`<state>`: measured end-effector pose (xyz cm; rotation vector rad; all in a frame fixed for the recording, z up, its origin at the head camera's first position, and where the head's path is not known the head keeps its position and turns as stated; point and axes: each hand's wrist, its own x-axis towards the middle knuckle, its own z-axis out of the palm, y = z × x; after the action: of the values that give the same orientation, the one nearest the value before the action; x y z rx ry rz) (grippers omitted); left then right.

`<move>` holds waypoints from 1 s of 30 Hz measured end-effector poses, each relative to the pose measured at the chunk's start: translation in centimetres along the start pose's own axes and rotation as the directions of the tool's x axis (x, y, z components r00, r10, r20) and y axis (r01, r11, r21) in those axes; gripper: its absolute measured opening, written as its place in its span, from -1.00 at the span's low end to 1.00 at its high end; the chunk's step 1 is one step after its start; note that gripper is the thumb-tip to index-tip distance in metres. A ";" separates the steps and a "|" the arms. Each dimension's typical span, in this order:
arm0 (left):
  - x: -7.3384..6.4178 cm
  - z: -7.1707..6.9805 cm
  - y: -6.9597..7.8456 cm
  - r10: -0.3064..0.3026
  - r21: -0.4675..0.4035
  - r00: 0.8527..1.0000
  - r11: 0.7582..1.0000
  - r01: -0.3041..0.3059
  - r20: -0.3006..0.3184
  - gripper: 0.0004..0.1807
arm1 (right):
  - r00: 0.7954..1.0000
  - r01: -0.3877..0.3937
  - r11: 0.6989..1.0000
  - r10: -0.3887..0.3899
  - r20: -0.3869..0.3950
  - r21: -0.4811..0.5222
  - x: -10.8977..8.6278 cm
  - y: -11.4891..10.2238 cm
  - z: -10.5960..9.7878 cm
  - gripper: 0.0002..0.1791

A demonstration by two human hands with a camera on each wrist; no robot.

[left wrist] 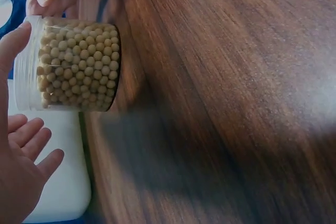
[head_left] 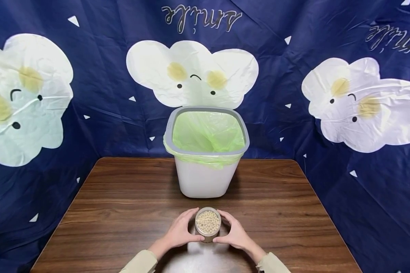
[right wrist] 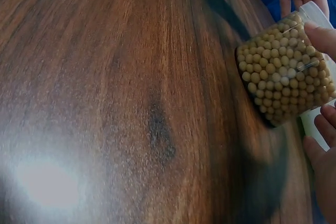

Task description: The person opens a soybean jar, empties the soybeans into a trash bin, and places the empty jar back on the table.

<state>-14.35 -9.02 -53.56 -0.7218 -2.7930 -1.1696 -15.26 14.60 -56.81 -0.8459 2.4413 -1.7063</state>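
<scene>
In the head view, the left hand [head_left: 179, 229] and right hand [head_left: 237, 232] are gripping a clear cylindrical jar [head_left: 208, 225] of small round beige balls [head_left: 207, 221] between them, just in front of the white, grey-rimmed bin [head_left: 206, 178] standing on the brown wood-grain table [head_left: 123, 212]. Over at the left wrist, the left thumb is pressing near the jar's rim; at the right wrist, the right thumb is pressing its upper side.

The person's sleeved forearms [head_left: 141, 262] reach forward, converging; the left hand [head_left: 182, 229] and right hand [head_left: 238, 233] face each other, thumbs [head_left: 195, 238] nearer the body, fingers [head_left: 188, 214] gently curved ahead.
</scene>
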 end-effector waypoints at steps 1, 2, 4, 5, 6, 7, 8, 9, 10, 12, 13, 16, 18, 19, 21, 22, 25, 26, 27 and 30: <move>0.0 0.0 0.0 -0.001 -0.004 1.000 1.000 0.001 -0.004 -0.02 | 1.000 -0.002 1.000 0.002 -0.001 0.000 0.0 0.0 0.1 -0.09; 0.1 0.1 -0.1 0.004 -0.004 1.000 1.000 -0.004 -0.009 -0.03 | 1.000 0.001 1.000 -0.001 -0.001 0.004 0.1 0.0 0.2 -0.10; 0.2 0.2 -0.2 0.013 0.008 1.000 1.000 -0.013 -0.018 -0.03 | 1.000 0.017 1.000 -0.017 0.000 0.023 0.2 -0.3 0.4 -0.11; 0.2 0.3 -0.2 0.015 0.014 1.000 1.000 -0.015 -0.021 -0.04 | 1.000 0.022 0.999 -0.022 0.003 0.034 0.3 -0.5 0.4 -0.12; 0.2 0.3 -0.2 0.018 0.018 1.000 1.000 -0.018 -0.023 -0.04 | 1.000 0.025 0.998 -0.026 0.004 0.049 0.3 -0.6 0.5 -0.12; 0.3 0.3 -0.2 0.021 0.028 0.999 0.999 -0.020 -0.025 -0.05 | 1.000 0.023 0.998 -0.023 0.003 0.062 0.4 -0.5 0.6 -0.12; 0.4 0.3 -0.3 0.022 0.036 0.999 0.999 -0.021 -0.024 -0.05 | 1.000 0.020 0.997 -0.021 0.005 0.073 0.4 -0.4 0.7 -0.12; 0.4 0.3 -0.3 0.017 0.037 1.000 0.999 -0.016 -0.022 -0.05 | 1.000 0.005 0.997 -0.005 0.007 0.080 0.4 -0.1 0.8 -0.11; 0.5 0.3 -0.3 0.014 0.035 1.000 0.999 -0.013 -0.019 -0.05 | 1.000 -0.003 0.997 0.003 0.005 0.078 0.4 0.6 1.0 -0.10; 0.6 0.3 -0.3 0.018 0.040 1.000 0.999 -0.017 -0.019 -0.06 | 0.999 -0.050 0.995 0.049 0.009 0.088 0.6 0.3 1.1 -0.09; 0.7 0.3 -0.3 0.019 0.041 1.000 0.999 -0.018 -0.019 -0.05 | 0.997 -0.071 0.993 0.070 0.013 0.092 0.7 0.2 1.1 -0.08; 0.7 0.3 -0.3 0.026 0.037 0.999 0.999 -0.025 -0.021 -0.05 | 0.993 -0.121 0.987 0.120 0.022 0.102 0.9 -1.2 1.1 -0.08; 0.8 0.4 -0.4 0.032 0.033 0.999 0.999 -0.031 -0.024 -0.05 | 0.991 -0.133 0.985 0.130 0.028 0.110 1.0 -2.1 1.0 -0.08; 0.8 0.4 -0.4 0.035 0.026 0.999 0.999 -0.034 -0.025 -0.05 | 0.992 -0.126 0.986 0.124 0.027 0.108 1.1 -2.1 1.1 -0.08; 0.9 0.4 -0.4 0.041 0.020 0.999 0.999 -0.041 -0.029 -0.06 | 0.993 -0.114 0.988 0.112 0.027 0.106 1.1 -2.0 1.1 -0.08; 1.0 0.4 -0.4 0.044 0.016 0.999 0.999 -0.044 -0.030 -0.06 | 0.994 -0.111 0.988 0.109 0.026 0.110 1.1 -2.0 1.1 -0.08; 1.1 0.4 -0.4 0.048 0.001 0.998 0.999 -0.048 -0.028 -0.08 | 0.993 -0.119 0.985 0.117 0.021 0.127 1.1 -2.0 1.2 -0.09; 1.1 0.4 -0.4 0.045 -0.001 0.999 0.999 -0.045 -0.024 -0.08 | 0.992 -0.122 0.983 0.121 0.020 0.138 1.1 -1.9 1.2 -0.09; 1.1 0.4 -0.4 0.042 -0.007 0.999 0.999 -0.042 -0.021 -0.08 | 0.992 -0.126 0.981 0.124 0.019 0.147 1.1 -1.9 1.3 -0.09; 1.1 0.4 -0.5 0.033 -0.017 0.999 0.999 -0.033 -0.015 -0.09 | 0.990 -0.139 0.975 0.137 0.024 0.174 1.2 -1.8 1.5 -0.09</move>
<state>-15.53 -8.63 -53.98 -0.7544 -2.7512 -1.1897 -15.05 12.37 -55.46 -0.6487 2.2421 -1.8248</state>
